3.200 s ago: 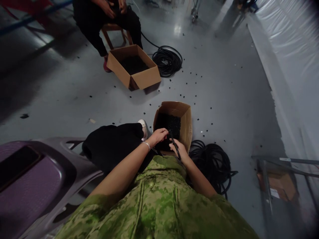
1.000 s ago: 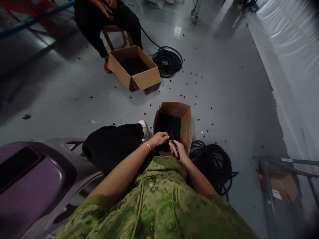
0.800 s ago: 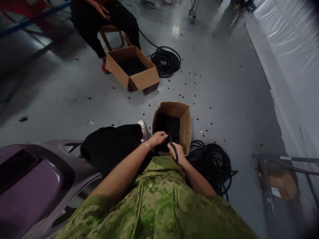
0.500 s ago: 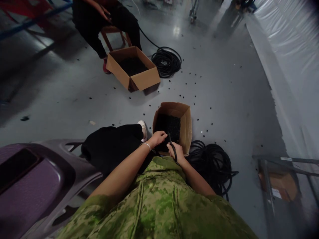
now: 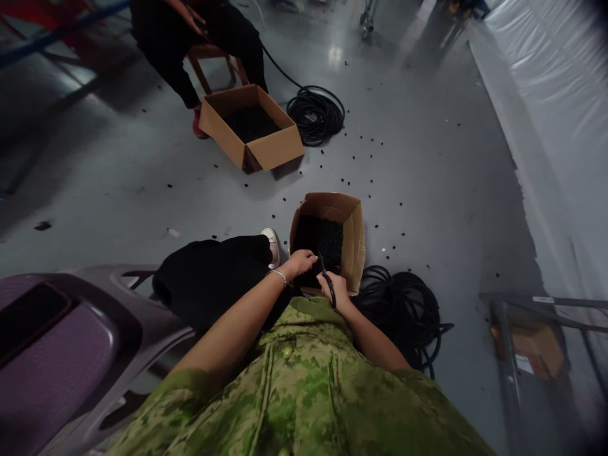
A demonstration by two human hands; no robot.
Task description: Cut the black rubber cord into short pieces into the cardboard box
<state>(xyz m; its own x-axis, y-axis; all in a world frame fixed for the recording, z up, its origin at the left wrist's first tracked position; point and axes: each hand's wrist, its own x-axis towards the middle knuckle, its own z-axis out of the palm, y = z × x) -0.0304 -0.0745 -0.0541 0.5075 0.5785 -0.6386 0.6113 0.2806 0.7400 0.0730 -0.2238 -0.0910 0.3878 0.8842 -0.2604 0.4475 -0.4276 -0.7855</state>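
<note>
Black-handled scissors [image 5: 326,277] are in the right hand [image 5: 338,289], its fingers curled around the handles, over the near part of an open brown cardboard box [image 5: 354,244]. Their blades point to the far side; whether these are apart is too small to tell. Just to the left, the left hand [image 5: 300,262] has its thumb and fingertips pressed together near the blade tips; I cannot tell what, if anything, they pinch. Black cable in a loose coil [image 5: 403,310] lies on the floor just right of the box, which contains small black pieces [image 5: 329,239]. Farther left stands a 2nd brown cardboard box [image 5: 279,149] with dark contents, beside a neat black cable coil [image 5: 314,132]. Beyond it, 1 person in black trousers [image 5: 159,54] sits on a wooden seat [image 5: 209,52].
</note>
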